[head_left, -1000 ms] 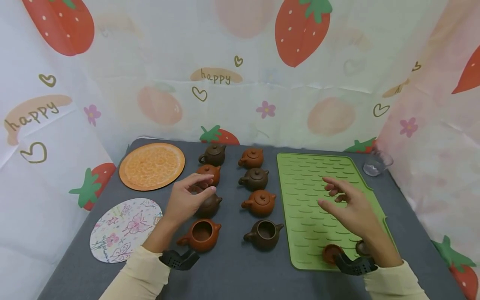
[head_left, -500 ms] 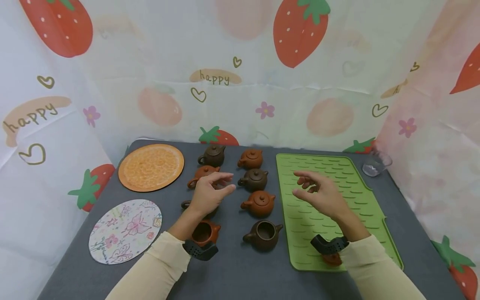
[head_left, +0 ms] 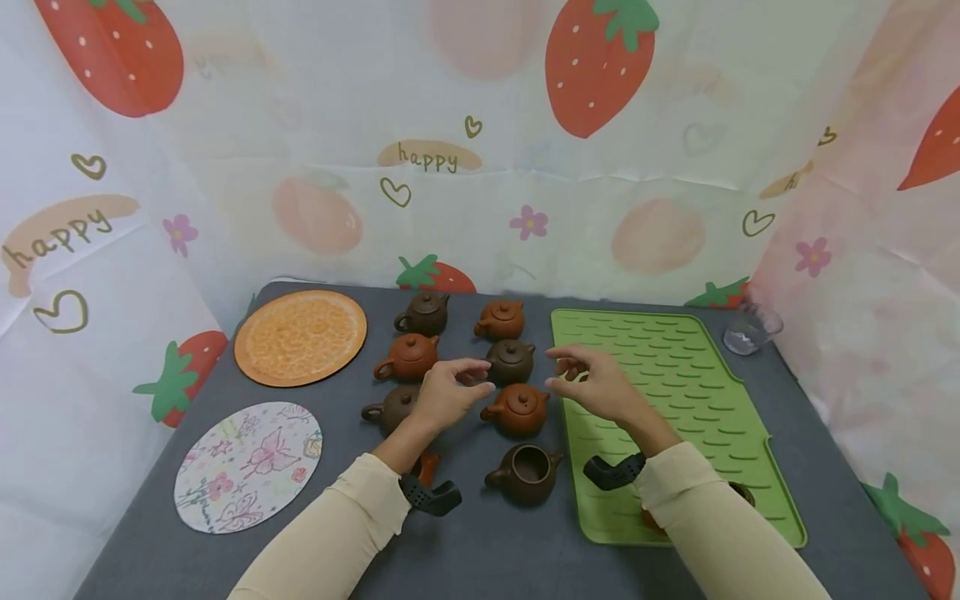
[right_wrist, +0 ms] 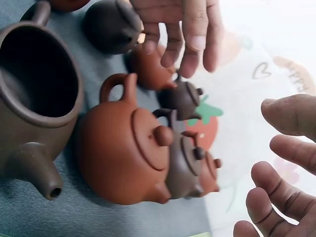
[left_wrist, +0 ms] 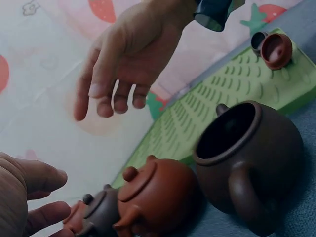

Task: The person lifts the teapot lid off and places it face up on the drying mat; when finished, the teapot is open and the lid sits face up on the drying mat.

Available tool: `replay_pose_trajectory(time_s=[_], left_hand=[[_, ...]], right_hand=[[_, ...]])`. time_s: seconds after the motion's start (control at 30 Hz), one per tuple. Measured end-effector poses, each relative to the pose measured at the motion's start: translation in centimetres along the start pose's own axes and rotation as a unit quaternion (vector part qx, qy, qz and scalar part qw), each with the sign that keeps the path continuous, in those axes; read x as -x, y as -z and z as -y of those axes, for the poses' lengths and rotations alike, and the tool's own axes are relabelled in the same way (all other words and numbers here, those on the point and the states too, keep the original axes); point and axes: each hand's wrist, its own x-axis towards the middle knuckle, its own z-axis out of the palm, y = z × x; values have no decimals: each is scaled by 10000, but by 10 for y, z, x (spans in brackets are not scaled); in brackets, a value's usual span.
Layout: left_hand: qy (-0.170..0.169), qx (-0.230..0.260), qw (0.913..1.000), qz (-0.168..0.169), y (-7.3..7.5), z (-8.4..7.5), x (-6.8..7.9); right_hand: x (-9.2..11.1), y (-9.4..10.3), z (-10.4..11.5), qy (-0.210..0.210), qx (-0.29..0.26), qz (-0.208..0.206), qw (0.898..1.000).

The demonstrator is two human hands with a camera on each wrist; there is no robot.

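Observation:
My left hand [head_left: 452, 393] hovers with fingers loosely bent, between the two columns of teapots. Facing it, my right hand [head_left: 592, 379] is held over the green mat's left edge, its fingers also relaxed. Neither holds anything. Between and below them are a lidded red-brown teapot [head_left: 517, 409] and a lidded dark brown teapot [head_left: 510, 360]. Nearer me stands a lidless dark teapot [left_wrist: 266, 158], its mouth showing. The left wrist mostly hides a red-brown teapot [head_left: 429, 468]. A red-brown lid [left_wrist: 276, 51] and a dark lid [left_wrist: 258, 43] lie on the mat.
Further lidded teapots stand behind, including a dark one [head_left: 424, 313] and a red-brown one [head_left: 499, 319]. At the left lie an orange round mat [head_left: 300, 337] and a butterfly-patterned mat [head_left: 251, 467]. A green ridged mat [head_left: 667, 400] and a clear glass cup [head_left: 750, 331] occupy the right.
Both hands have moved inward toward each other, the left going right and the right going left. The teapots and mats have stayed in place.

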Motion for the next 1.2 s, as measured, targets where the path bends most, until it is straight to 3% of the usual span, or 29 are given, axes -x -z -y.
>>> replay_pose_trajectory(time_s=[0.23, 0.53, 0.83, 1.2], left_hand=[[552, 0, 9977, 385, -7, 8, -1], [903, -349, 9931, 665, -18, 11, 0], [913, -911, 9893, 676, -23, 17, 2], [991, -1111, 9875, 524, -23, 18, 1]], right_hand=[[-10, -16, -8, -178, 253, 278, 9991], [-16, -35, -13, -80, 456, 521, 9976], [-16, -44, -17, -121, 683, 555, 9960], [-17, -51, -15, 4, 1228, 308, 9920]])
